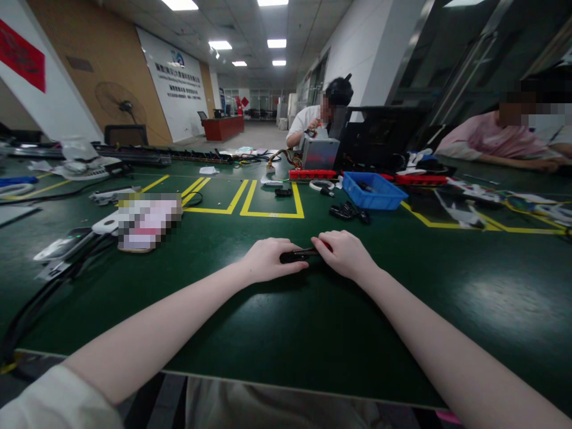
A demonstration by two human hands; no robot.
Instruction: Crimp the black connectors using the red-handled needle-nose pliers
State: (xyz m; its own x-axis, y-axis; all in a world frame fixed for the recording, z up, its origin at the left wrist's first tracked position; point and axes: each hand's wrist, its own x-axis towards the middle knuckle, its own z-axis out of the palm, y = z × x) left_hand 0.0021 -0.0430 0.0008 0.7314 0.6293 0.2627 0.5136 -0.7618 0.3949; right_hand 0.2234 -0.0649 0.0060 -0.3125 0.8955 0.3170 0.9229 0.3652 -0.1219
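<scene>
Head view: left hand (268, 260) and right hand (345, 254) pinch opposite ends of a slim black part (298, 255) on the bench (286, 339), probably light, rigid, best held endwise.

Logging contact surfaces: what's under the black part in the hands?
The green table mat lies under the black part; whether they touch is unclear. The left hand and right hand cover its ends, so those are hidden.

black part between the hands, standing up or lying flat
Lying flat: the black part runs sideways on the green table, left hand gripping one end, right hand the other.
</scene>
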